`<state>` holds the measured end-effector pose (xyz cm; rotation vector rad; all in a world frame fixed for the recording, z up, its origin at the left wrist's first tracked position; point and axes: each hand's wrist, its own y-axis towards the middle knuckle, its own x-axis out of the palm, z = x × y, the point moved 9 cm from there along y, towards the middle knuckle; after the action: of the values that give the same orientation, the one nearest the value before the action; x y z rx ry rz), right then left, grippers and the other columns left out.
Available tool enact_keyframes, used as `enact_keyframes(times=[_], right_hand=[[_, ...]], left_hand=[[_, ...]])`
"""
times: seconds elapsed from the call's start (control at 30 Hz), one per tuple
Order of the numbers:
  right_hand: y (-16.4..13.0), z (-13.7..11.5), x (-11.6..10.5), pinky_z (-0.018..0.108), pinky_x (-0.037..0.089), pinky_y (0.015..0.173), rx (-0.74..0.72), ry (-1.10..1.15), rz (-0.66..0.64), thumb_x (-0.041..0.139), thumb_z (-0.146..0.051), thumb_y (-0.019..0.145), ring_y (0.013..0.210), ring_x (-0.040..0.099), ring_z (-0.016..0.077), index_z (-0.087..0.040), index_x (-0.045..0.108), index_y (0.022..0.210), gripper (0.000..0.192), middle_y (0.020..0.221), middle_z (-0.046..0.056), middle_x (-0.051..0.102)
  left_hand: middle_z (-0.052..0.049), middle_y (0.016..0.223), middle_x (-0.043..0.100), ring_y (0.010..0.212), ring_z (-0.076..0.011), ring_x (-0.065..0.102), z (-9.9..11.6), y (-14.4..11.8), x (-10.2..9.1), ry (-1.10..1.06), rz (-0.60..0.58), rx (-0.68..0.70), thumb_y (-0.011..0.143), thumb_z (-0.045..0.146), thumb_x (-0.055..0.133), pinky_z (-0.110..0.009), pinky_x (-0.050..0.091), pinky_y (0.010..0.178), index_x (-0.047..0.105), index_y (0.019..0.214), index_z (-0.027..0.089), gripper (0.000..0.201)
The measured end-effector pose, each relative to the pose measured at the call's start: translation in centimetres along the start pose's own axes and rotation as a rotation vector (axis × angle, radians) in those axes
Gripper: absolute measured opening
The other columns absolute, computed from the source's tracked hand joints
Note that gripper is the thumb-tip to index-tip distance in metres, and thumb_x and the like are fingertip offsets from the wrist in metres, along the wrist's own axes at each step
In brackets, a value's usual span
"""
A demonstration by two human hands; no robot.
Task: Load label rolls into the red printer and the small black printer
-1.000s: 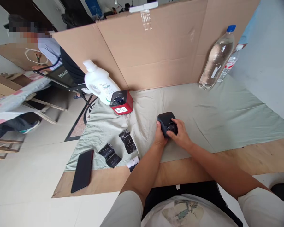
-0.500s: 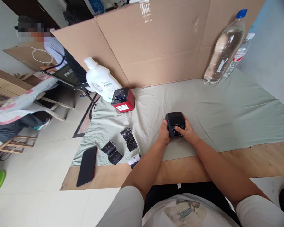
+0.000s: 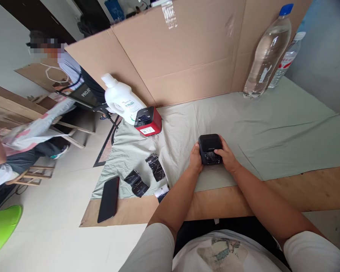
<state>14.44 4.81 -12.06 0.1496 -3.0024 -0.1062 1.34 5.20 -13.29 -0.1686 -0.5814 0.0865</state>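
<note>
Between my two hands is a small black mini printer point(image 3: 210, 142) with rounded corners, held just above or on the cloth; I cannot tell which. A strip with a black marbled print point(image 3: 212, 157) shows on its near side. My left hand point(image 3: 196, 156) wraps the printer's left edge. On the right edge, my right hand point(image 3: 228, 155) grips it, the thumb lying over the front by the strip. To the left lie a curled black marbled paper strip point(image 3: 155, 166), a second such strip point(image 3: 136, 183) and a small white roll point(image 3: 161, 192) partly behind my left forearm.
A red and black box-shaped device point(image 3: 149, 121) stands by a white detergent jug point(image 3: 124, 100). A phone point(image 3: 108, 199) lies at the table's left corner. Two water bottles, one large point(image 3: 268, 56), one small point(image 3: 287, 62), lean near the cardboard wall point(image 3: 187, 56). People sit and stand at left.
My right thumb has shifted right and up on the printer's front, uncovering more of the marbled strip. The camera view has turned slightly. Both hands keep their hold.
</note>
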Motion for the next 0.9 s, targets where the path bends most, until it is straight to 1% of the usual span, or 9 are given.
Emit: enact_keyframes(times=[0.13, 0.2, 0.27, 0.33, 0.4, 0.47, 0.63, 0.8, 0.9], right_hand=[[0.3, -1.0, -0.1, 0.052, 0.034, 0.117, -0.035, -0.018, -0.071, 0.070, -0.054, 0.076, 0.137, 0.047, 0.0298, -0.026, 0.033, 0.151, 0.089, 0.148, 0.011, 0.049], [0.4, -1.7, -0.6, 0.049, 0.042, 0.111, -0.069, -0.048, -0.052, 0.072, -0.059, 0.074, 0.128, 0.054, 0.0294, -0.024, 0.039, 0.146, 0.086, 0.142, 0.013, 0.054], [0.5, -2.3, -1.5, 0.046, 0.049, 0.101, -0.104, -0.050, 0.019, 0.072, -0.068, 0.071, 0.116, 0.060, 0.0277, -0.024, 0.048, 0.134, 0.080, 0.131, 0.013, 0.060], [0.6, -2.5, -2.7, 0.043, 0.053, 0.090, -0.110, -0.060, 0.132, 0.066, -0.076, 0.070, 0.102, 0.063, 0.0256, -0.022, 0.056, 0.114, 0.071, 0.112, 0.011, 0.066], [0.5, -2.1, -3.8, 0.041, 0.053, 0.082, -0.068, -0.111, 0.240, 0.056, -0.081, 0.074, 0.090, 0.062, 0.0243, -0.021, 0.059, 0.094, 0.063, 0.091, 0.007, 0.066], [0.5, -1.6, -4.2, 0.040, 0.052, 0.079, -0.014, -0.186, 0.281, 0.048, -0.080, 0.079, 0.085, 0.061, 0.0243, -0.021, 0.060, 0.084, 0.060, 0.082, 0.006, 0.065], [0.5, -1.1, -3.1, 0.039, 0.050, 0.079, -0.003, -0.289, 0.244, 0.050, -0.068, 0.083, 0.087, 0.064, 0.0260, -0.021, 0.068, 0.087, 0.050, 0.087, 0.006, 0.071], [0.0, -1.3, -2.8, 0.034, 0.048, 0.067, 0.039, -0.439, 0.276, 0.054, -0.065, 0.081, 0.067, 0.060, 0.0205, -0.022, 0.065, 0.076, 0.045, 0.068, 0.002, 0.065], [-0.1, -1.6, -2.4, 0.034, 0.047, 0.066, 0.042, -0.448, 0.264, 0.058, -0.063, 0.079, 0.065, 0.059, 0.0195, -0.022, 0.065, 0.078, 0.042, 0.068, 0.002, 0.065]], left_hand=[[-0.009, 0.096, 0.073, 0.093, -0.0218, 0.069, 0.0, -0.3, -0.3, -0.015, 0.041, -0.052, 0.091, 0.049, 0.058, -0.037, 0.051, 0.090, 0.069, 0.103, 0.015, 0.038], [-0.009, 0.098, 0.073, 0.096, -0.0228, 0.069, 0.4, -0.6, -0.4, 0.002, 0.071, -0.041, 0.091, 0.050, 0.058, -0.039, 0.050, 0.092, 0.069, 0.103, 0.014, 0.040], [-0.009, 0.102, 0.073, 0.103, -0.0239, 0.067, 1.1, -1.0, -0.1, 0.049, 0.040, 0.019, 0.089, 0.053, 0.059, -0.039, 0.048, 0.098, 0.070, 0.105, 0.016, 0.041], [-0.008, 0.108, 0.073, 0.112, -0.0246, 0.064, 1.5, -1.8, 0.5, 0.117, -0.019, 0.069, 0.087, 0.054, 0.063, -0.040, 0.045, 0.104, 0.071, 0.106, 0.018, 0.041], [-0.008, 0.114, 0.072, 0.118, -0.0252, 0.062, 1.1, -2.7, 0.5, 0.178, -0.053, 0.055, 0.085, 0.055, 0.065, -0.041, 0.041, 0.109, 0.072, 0.108, 0.021, 0.041], [-0.008, 0.119, 0.071, 0.120, -0.0257, 0.061, 0.6, -3.7, 0.0, 0.216, -0.053, 0.030, 0.084, 0.055, 0.066, -0.043, 0.040, 0.110, 0.071, 0.110, 0.023, 0.042], [-0.009, 0.124, 0.069, 0.124, -0.0263, 0.058, 0.8, -5.4, -1.5, 0.304, 0.004, 0.048, 0.085, 0.058, 0.065, -0.043, 0.039, 0.112, 0.068, 0.114, 0.024, 0.046], [-0.009, 0.115, 0.068, 0.110, -0.0234, 0.063, 2.0, -5.6, -1.9, 0.436, 0.049, 0.143, 0.081, 0.062, 0.066, -0.039, 0.045, 0.101, 0.061, 0.118, 0.022, 0.055], [-0.009, 0.109, 0.068, 0.104, -0.0228, 0.064, 1.9, -5.3, -2.3, 0.509, 0.072, 0.161, 0.080, 0.056, 0.069, -0.038, 0.047, 0.097, 0.059, 0.117, 0.021, 0.052]])
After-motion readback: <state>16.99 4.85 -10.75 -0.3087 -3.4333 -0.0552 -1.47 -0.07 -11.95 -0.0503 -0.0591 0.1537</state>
